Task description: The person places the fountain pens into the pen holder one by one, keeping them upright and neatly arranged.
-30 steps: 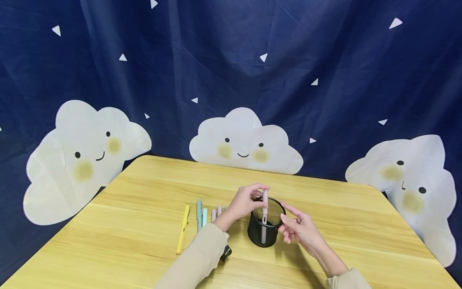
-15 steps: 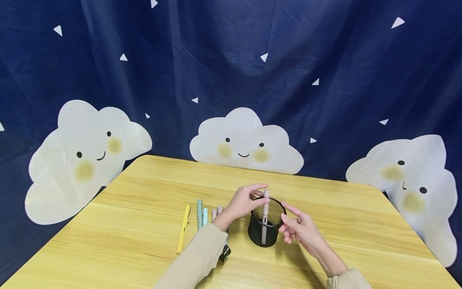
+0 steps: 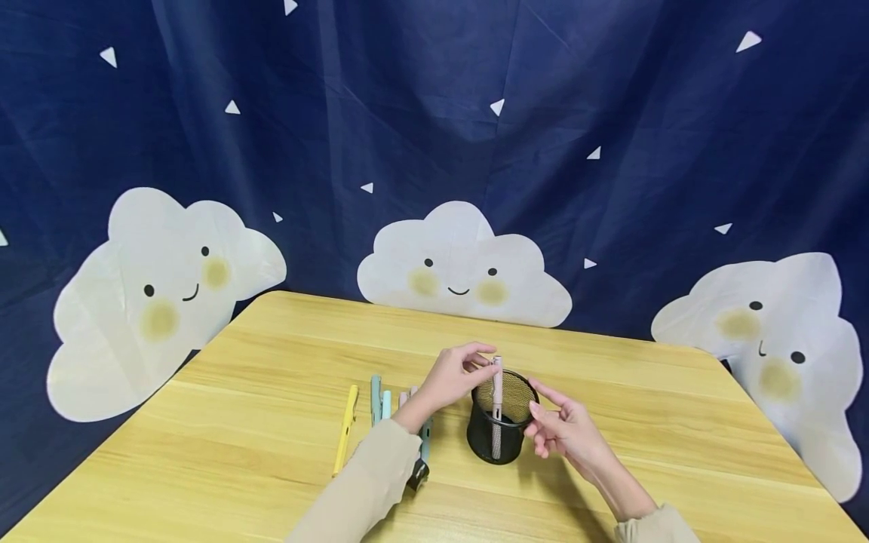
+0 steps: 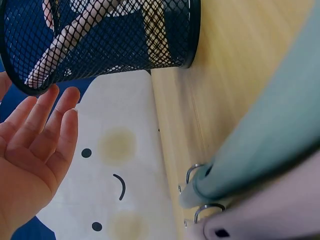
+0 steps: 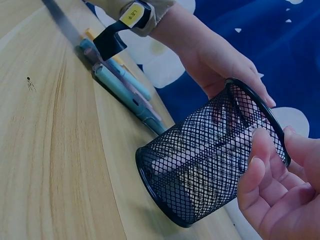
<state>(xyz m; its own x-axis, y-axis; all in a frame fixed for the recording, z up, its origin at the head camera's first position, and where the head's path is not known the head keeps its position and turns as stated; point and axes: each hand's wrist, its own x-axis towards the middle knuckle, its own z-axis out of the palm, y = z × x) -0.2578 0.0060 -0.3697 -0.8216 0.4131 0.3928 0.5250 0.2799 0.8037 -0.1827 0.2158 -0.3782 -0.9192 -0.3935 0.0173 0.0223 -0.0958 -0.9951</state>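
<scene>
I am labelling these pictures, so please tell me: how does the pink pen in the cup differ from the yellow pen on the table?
The pink pen stands upright inside the black mesh cup; the yellow pen lies flat on the table. The left hand is at the pink pen's top; the yellow pen lies apart from both hands. Both are slim and pastel-coloured.

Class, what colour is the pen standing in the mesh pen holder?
Pale pink pen; the head view shows it best.

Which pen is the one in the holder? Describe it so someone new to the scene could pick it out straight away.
On the wooden table, find the black mesh cup between the left hand and right hand. The pale pink pen stands upright inside it, its top poking above the rim by the left hand's fingertips. It alone stands in the cup; the yellow pen, teal pen and others lie flat to the left.
</scene>
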